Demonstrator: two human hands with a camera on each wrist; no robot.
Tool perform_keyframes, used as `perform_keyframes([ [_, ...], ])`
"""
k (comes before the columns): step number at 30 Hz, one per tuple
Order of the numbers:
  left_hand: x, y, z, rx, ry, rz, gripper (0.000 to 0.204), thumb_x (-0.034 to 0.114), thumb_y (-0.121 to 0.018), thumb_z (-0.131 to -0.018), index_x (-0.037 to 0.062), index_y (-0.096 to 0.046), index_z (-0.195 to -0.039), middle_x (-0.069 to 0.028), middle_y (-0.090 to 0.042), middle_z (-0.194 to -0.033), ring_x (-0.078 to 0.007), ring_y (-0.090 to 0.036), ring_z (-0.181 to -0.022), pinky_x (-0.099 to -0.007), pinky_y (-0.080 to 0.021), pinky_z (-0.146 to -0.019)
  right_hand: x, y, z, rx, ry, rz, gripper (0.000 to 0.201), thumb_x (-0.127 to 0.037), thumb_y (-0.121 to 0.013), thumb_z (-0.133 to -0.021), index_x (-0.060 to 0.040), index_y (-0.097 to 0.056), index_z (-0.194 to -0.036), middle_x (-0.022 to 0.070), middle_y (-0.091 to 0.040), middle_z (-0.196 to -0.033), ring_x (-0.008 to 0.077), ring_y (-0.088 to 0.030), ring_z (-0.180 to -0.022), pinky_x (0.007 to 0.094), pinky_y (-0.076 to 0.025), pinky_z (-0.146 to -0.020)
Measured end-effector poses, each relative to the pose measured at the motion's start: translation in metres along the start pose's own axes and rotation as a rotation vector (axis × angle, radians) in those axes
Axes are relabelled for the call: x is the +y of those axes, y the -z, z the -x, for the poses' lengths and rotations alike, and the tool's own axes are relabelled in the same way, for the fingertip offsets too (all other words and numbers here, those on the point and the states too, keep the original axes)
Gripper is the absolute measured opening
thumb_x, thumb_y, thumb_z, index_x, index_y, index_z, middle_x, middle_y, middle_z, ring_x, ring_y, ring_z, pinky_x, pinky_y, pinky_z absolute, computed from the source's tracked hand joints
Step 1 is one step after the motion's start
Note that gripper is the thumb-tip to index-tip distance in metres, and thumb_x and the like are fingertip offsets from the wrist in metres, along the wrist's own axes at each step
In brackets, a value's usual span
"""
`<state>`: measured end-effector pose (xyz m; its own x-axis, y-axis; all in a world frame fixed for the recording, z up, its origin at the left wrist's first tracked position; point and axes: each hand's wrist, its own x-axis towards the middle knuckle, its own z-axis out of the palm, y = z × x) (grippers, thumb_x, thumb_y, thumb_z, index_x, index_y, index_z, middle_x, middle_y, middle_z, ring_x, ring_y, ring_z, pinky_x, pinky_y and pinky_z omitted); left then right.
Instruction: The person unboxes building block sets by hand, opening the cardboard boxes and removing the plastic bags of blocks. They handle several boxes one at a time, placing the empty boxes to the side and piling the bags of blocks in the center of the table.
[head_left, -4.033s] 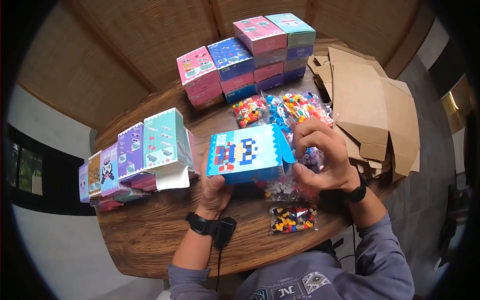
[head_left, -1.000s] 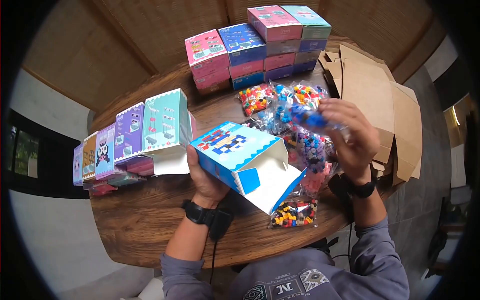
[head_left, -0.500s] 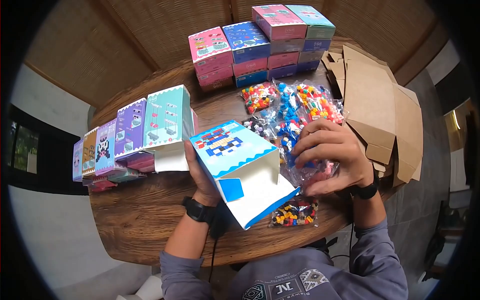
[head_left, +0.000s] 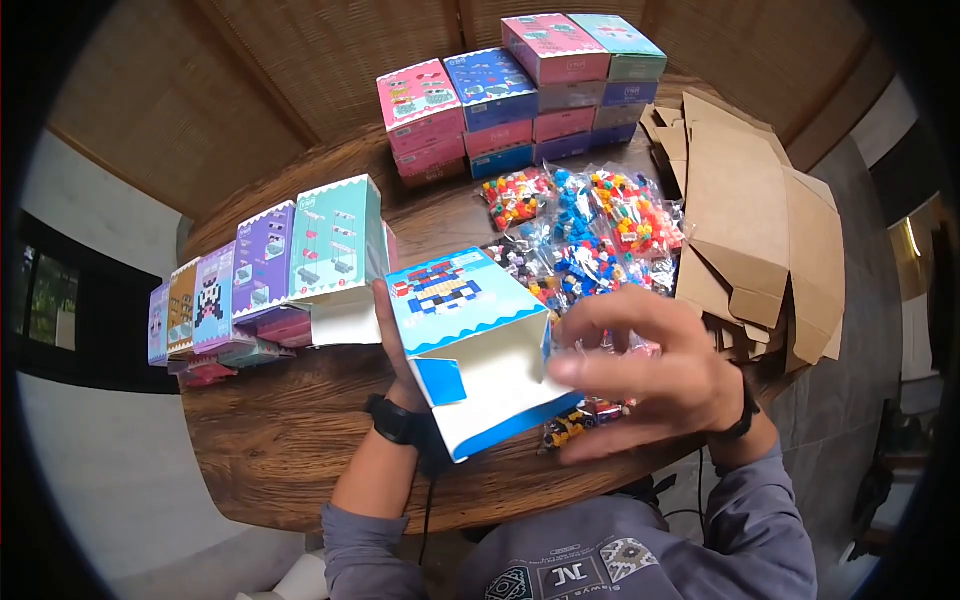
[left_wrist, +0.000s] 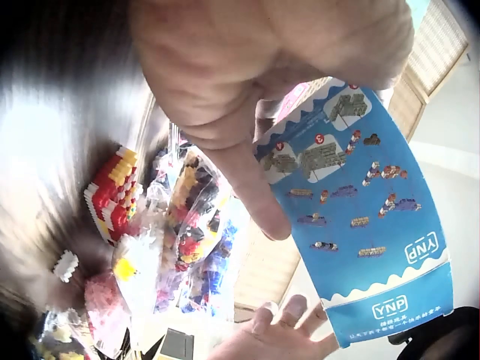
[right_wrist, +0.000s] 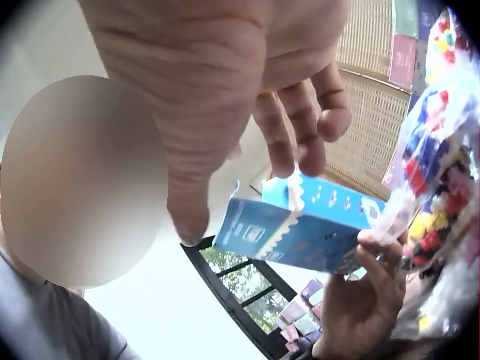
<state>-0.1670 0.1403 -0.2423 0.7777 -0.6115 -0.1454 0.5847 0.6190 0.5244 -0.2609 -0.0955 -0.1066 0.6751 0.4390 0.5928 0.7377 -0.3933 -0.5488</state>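
My left hand (head_left: 398,365) grips a light-blue toy-brick box (head_left: 465,290) with a pixel figure on its top, thumb on one printed side in the left wrist view. The near end of the box gapes, its white-lined flap (head_left: 500,425) folded down and the inside white. At that opening my right hand (head_left: 660,375) hovers with fingers spread and nothing in them. Beyond it lies a bag of blue, red and white bricks (head_left: 590,268), among other clear bags of bricks (head_left: 635,210). A black-and-yellow bag (head_left: 567,428) shows partly behind the right hand.
Stacked pink, blue and teal boxes (head_left: 555,60) stand at the back of the wooden table (head_left: 290,440). A row of boxes (head_left: 335,235) is on the left, one with a white flap hanging out. Flattened cardboard (head_left: 740,210) piles up at the right.
The box, closed at first, has been opened and its open end turned toward me. My right hand carried a bag of blue bricks, let it go on the pile and came back to the box.
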Motion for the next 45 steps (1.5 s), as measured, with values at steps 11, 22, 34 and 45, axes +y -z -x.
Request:
perform_keyframes([
  [11, -0.003, -0.024, 0.000, 0.043, -0.138, -0.087, 0.098, 0.079, -0.035, -0.087, -0.0040, -0.041, -0.137, -0.0234, -0.054, -0.132, -0.0332, -0.056, -0.121, -0.0450, -0.045, -0.103, 0.000, -0.024, -0.013, 0.121, 0.049, 0.362, 0.049, -0.010, -0.075, -0.069, -0.0136, -0.069, -0.117, 0.0049, -0.064, -0.107, 0.0247, -0.059, -0.092, 0.0355, -0.052, -0.076],
  [22, -0.004, -0.033, 0.001, 0.061, -0.148, -0.135, 0.105, 0.084, -0.031, -0.084, -0.0037, -0.038, -0.141, -0.0245, -0.051, -0.134, -0.0350, -0.057, -0.120, -0.0463, -0.049, -0.101, 0.010, -0.029, -0.016, 0.126, 0.144, 0.415, 0.046, -0.010, -0.076, -0.066, -0.0125, -0.070, -0.111, 0.0045, -0.065, -0.105, 0.0256, -0.059, -0.094, 0.0373, -0.052, -0.079],
  [34, -0.006, -0.035, 0.001, 0.091, -0.161, -0.127, 0.104, 0.084, -0.032, -0.084, -0.0037, -0.041, -0.138, -0.0239, -0.055, -0.129, -0.0341, -0.059, -0.116, -0.0454, -0.051, -0.098, 0.010, -0.030, -0.018, 0.171, 0.140, 0.353, 0.042, -0.010, -0.078, -0.069, -0.0126, -0.071, -0.111, 0.0053, -0.066, -0.104, 0.0259, -0.061, -0.091, 0.0373, -0.054, -0.076],
  [45, -0.004, -0.041, 0.001, 0.084, -0.176, -0.179, 0.104, 0.085, -0.031, -0.083, -0.0032, -0.040, -0.138, -0.0232, -0.055, -0.127, -0.0331, -0.060, -0.114, -0.0446, -0.053, -0.096, 0.009, -0.034, -0.020, 0.151, 0.007, 0.327, 0.035, -0.010, -0.078, -0.074, -0.0146, -0.073, -0.108, 0.0061, -0.066, -0.104, 0.0280, -0.060, -0.095, 0.0378, -0.053, -0.079],
])
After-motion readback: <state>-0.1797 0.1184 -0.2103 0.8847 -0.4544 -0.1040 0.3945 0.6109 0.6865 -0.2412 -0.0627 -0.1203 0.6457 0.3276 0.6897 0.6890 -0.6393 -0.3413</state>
